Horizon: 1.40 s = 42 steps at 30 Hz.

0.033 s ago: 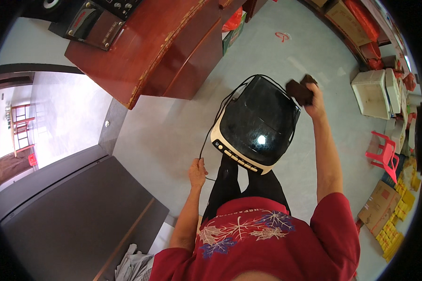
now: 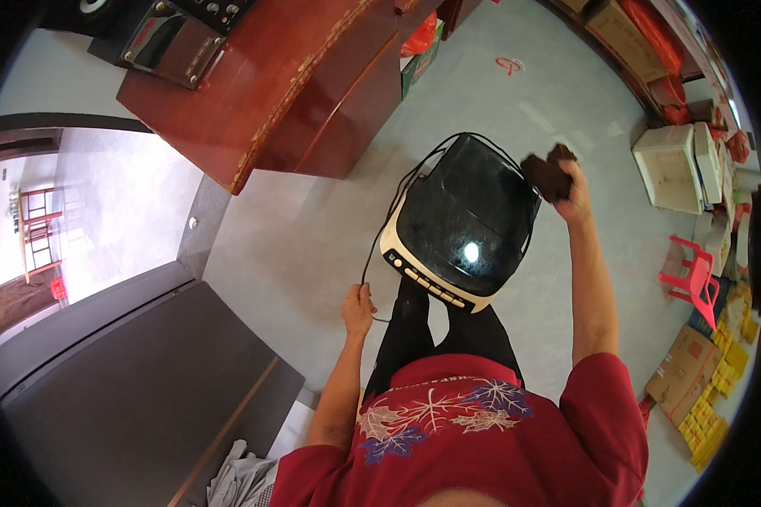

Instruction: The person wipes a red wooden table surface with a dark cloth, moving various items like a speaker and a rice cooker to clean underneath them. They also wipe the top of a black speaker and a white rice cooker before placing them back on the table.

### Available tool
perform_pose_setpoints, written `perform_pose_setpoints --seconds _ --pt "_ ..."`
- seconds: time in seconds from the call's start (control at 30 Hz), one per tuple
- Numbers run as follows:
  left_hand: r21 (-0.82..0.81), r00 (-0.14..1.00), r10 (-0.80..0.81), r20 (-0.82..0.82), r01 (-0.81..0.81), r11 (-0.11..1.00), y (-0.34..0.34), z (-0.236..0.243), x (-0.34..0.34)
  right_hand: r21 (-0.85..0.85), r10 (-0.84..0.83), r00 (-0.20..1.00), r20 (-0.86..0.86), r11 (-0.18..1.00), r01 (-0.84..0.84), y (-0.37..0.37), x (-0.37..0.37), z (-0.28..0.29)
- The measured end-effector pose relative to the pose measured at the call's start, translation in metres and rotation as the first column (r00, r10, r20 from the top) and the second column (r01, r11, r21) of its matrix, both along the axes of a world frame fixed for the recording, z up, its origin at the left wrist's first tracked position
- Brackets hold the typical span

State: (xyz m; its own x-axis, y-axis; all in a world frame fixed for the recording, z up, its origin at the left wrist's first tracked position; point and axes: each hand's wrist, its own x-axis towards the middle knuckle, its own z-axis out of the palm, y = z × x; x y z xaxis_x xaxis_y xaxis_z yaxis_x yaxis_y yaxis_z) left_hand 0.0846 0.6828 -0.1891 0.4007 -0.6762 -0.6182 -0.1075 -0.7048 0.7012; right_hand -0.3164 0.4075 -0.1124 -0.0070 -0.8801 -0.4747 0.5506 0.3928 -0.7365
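A boxy appliance (image 2: 469,215) with a glossy black top and a cream front edge carrying a row of buttons stands in front of my legs. Its black power cord (image 2: 381,226) loops over the far end and runs down the left side. My left hand (image 2: 358,309) is closed on that cord to the left of my knees, and a length trails out past the hand toward my leg. Beyond the appliance's far right corner, my right hand (image 2: 572,196) grips a bunched dark brown cloth (image 2: 547,176). The cloth is beside the corner; whether it touches cannot be told.
A red-brown wooden desk (image 2: 313,110) bearing audio equipment (image 2: 169,42) stands at the far left. Near left is a dark grey panel (image 2: 144,389), with a doorway beyond. Along the right lie a white foam box (image 2: 668,169), a pink stool (image 2: 693,279) and a cardboard box (image 2: 683,372).
My right hand and the brown cloth have shifted slightly toward me and to the right. My left hand and the appliance have stayed almost where they were.
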Motion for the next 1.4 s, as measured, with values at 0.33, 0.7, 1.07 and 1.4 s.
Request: perform_pose_setpoints --seconds 0.33,0.7,1.07,1.4 --pt "0.052 0.908 -0.058 -0.416 0.087 0.995 0.049 -0.017 -0.075 0.251 0.508 0.861 0.019 0.831 -0.496 0.213 -0.026 0.047" --pt "0.245 0.311 0.32 -0.895 -0.256 0.935 0.068 0.005 -0.219 0.426 0.462 0.79 0.403 0.669 -0.609 0.345 -0.021 -0.012" --pt "0.251 0.537 0.289 -0.793 -0.144 0.957 0.014 0.026 -0.252 0.352 0.076 0.946 0.315 0.916 -0.191 0.296 0.004 -0.028" --pt "0.329 0.868 -0.157 -0.472 0.338 0.882 -0.004 0.074 -0.243 0.274 -0.189 0.969 0.159 0.951 0.141 0.271 0.021 -0.021"
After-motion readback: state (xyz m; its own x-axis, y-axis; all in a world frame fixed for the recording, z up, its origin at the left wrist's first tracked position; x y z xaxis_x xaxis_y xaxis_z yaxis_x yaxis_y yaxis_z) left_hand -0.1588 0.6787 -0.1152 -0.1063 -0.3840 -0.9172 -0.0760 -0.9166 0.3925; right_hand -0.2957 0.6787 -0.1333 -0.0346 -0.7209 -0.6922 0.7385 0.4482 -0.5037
